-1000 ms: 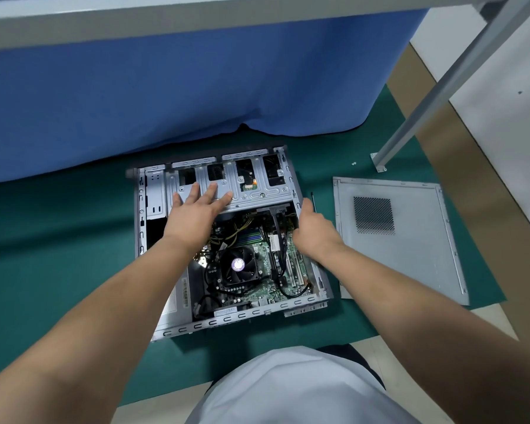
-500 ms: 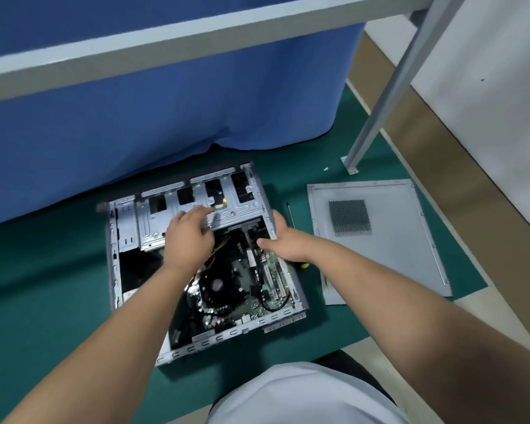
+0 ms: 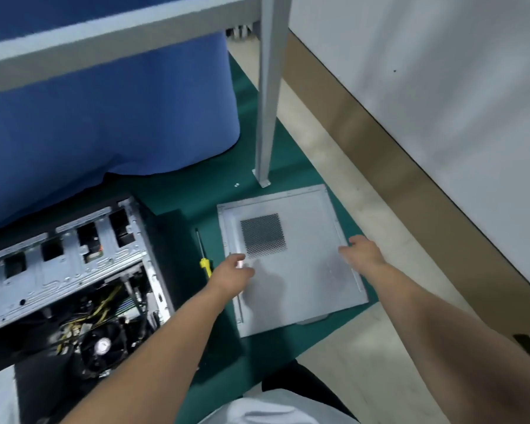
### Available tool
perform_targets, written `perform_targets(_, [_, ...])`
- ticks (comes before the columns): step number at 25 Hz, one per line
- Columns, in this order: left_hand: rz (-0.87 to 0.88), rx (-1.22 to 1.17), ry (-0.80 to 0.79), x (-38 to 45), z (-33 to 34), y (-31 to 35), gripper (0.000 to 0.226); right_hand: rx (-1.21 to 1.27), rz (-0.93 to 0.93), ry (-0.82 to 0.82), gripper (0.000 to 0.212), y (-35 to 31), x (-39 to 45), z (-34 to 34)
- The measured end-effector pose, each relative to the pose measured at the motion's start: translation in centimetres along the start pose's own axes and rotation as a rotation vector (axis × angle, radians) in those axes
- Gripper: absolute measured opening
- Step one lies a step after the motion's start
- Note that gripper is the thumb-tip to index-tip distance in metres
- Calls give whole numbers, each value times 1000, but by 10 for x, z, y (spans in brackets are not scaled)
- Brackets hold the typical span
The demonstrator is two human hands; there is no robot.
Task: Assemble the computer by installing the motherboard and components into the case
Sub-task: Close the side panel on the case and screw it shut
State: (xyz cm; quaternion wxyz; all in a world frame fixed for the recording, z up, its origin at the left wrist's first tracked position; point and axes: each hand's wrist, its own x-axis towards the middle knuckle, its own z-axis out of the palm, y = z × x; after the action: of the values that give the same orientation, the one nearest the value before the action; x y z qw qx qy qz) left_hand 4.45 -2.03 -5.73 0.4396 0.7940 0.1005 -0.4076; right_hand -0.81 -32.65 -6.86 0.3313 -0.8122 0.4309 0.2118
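A person's left hand [image 3: 231, 272] and right hand [image 3: 363, 250] reach to opposite edges of the grey side panel [image 3: 303, 270] lying on the green mat [image 3: 196, 191]; whether either grips it is unclear. A yellow-handled screwdriver [image 3: 205, 260] lies between panel and open computer case [image 3: 74, 270].

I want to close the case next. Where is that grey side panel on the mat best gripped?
Probably by its two long edges, one of the hands on each. The side panel lies flat, so fingers must hook under its folded rims. The left hand and right hand are already at those edges.
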Motion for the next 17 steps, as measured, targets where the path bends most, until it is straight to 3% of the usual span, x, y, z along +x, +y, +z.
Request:
perform_targets(4, [-125,1,82,11,34,-12,64,-19,122,-29,57,38,32,5])
perform_targets(12, [-164,-89,134,9,50,-8,67,142,303,-30,76,35,53,23])
perform_targets(17, [-192,-194,55,-4,43,-10,59,338,180,-192,81,34,47,-3])
